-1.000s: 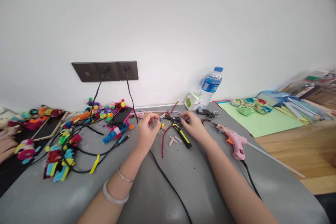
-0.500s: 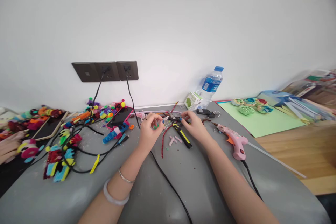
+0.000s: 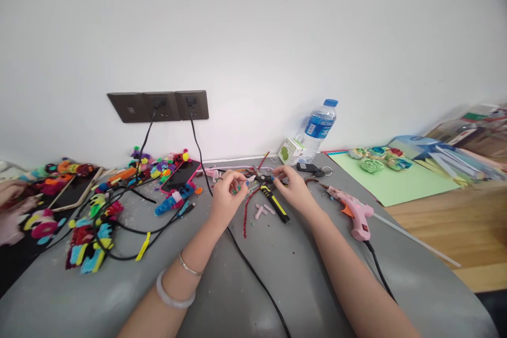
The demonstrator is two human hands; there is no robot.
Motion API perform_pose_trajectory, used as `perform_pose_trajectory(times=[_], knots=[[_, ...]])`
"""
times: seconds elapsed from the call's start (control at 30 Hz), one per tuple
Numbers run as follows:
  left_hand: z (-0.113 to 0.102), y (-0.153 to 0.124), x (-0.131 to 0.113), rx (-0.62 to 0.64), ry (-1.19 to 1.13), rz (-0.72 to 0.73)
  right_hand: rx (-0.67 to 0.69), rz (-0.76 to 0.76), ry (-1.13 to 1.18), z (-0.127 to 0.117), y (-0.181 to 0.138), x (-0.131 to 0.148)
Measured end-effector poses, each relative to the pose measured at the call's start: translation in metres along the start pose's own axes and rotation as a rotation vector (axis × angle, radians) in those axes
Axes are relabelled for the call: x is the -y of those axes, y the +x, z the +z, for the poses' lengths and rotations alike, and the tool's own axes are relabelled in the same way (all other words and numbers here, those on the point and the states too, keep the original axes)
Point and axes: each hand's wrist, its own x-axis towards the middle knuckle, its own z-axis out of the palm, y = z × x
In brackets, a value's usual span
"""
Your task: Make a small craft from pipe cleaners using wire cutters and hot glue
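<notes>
My left hand [image 3: 229, 191] is closed in a pinch on a short pale piece of pipe cleaner [image 3: 251, 179], whose tip points toward the pliers. Bits of green show by those fingers. My right hand [image 3: 292, 186] curls at the pivot of the black-and-yellow pliers [image 3: 274, 202]; its fingers cover what looks like their second handle. The other handle lies on the table, pointing toward me. A red pipe cleaner [image 3: 246, 214] runs beside the pliers, and several short pale pink pieces [image 3: 260, 211] lie just in front.
A pink glue gun [image 3: 359, 217] lies to the right, its cord trailing forward. Behind are a water bottle [image 3: 320, 128], a small box [image 3: 290, 151] and keys [image 3: 312, 170]. Pipe-cleaner figures [image 3: 90, 243], phones and black cables [image 3: 253, 266] spread leftward. Another person's hand [image 3: 10, 193] shows far left.
My two hands stay almost where they were, the left still pinching the pale piece. At far left, the other person's hand has moved up and a pale pink object shows below it.
</notes>
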Motion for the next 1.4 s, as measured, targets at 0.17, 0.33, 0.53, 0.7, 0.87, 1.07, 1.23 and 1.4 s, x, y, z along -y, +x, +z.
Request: perform_pose_trajectory(times=[0.17,0.33,0.53,0.7,0.87,1.07,1.23,1.4], knots=[[0.003,0.0,0.003,0.013,-0.069,-0.092,0.002,-0.033,0.06,-0.001,0.001,0.009],[0.004,0.0,0.004,0.026,-0.124,-0.166,0.048,-0.036,0.196,-0.001,-0.001,0.022],[0.004,0.0,0.004,0.041,-0.064,-0.114,0.131,-0.11,0.315,0.0,-0.004,0.036],[0.005,-0.002,0.005,0.078,-0.023,-0.01,0.162,-0.162,0.379,0.003,-0.007,0.045],[0.005,-0.002,0.003,0.1,0.018,0.057,0.162,-0.201,0.398,0.001,-0.007,0.051],[0.005,-0.002,0.004,0.09,0.021,0.078,0.135,-0.222,0.415,0.001,-0.007,0.054],[0.005,-0.002,0.005,0.099,0.031,0.078,0.108,-0.217,0.399,0.0,-0.007,0.058],[0.006,-0.002,0.005,0.098,0.035,0.085,0.093,-0.232,0.385,-0.001,-0.007,0.059]])
